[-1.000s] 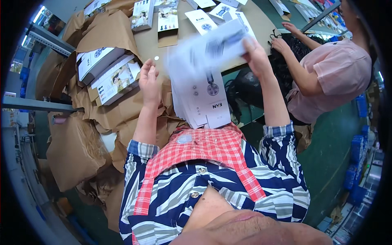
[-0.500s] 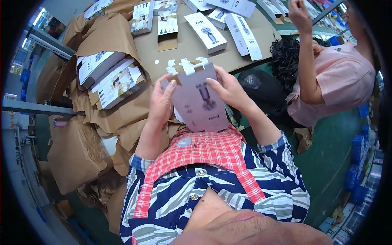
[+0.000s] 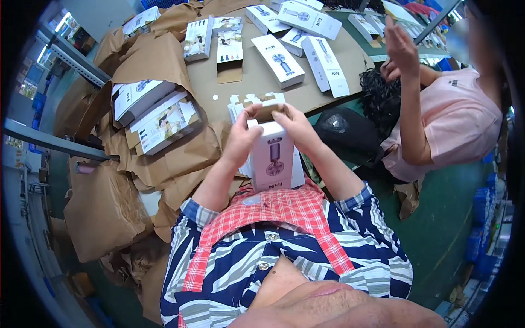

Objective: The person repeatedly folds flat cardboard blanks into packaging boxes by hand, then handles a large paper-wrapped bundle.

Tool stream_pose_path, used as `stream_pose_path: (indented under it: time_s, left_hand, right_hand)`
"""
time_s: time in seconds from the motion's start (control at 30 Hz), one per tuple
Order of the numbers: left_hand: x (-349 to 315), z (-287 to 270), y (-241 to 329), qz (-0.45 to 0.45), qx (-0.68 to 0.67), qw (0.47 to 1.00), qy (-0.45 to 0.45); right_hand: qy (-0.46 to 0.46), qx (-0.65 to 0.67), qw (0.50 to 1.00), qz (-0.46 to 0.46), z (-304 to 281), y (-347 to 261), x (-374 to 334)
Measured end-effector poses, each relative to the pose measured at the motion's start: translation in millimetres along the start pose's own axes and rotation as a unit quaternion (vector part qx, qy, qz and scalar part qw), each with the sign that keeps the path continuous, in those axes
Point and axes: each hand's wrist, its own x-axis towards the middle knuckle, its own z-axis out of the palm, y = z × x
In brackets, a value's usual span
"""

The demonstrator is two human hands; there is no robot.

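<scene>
Between hands point(image 3: 239, 143): box point(image 3: 272, 156) (seemingly open)

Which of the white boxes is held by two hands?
The white box before the red checked apron: left hand and right hand hold its open end. The boxes on the table lie untouched.
</scene>
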Motion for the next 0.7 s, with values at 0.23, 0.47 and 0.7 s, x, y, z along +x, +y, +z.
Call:
stream_pose_path:
  time_s: [0.23, 0.47, 0.7]
  left_hand:
    - [6.0, -6.4, -9.4, -0.007, -0.027, 0.999, -0.035]
    - [6.6, -17.8, -19.6, -0.191, -0.245, 0.95, -0.038]
    - [4.5, -17.7, -13.1, -0.136, -0.179, 0.969, -0.103]
  right_hand:
    - [-0.015, 0.123, 0.974, 0.192, -16.1, -0.7, -19.5]
    - [-0.1, -0.098, 0.99, 0.001, -26.6, -9.3, -19.4]
    - [-0.231, -0.266, 0.936, 0.009, -33.1, -35.0, -9.1]
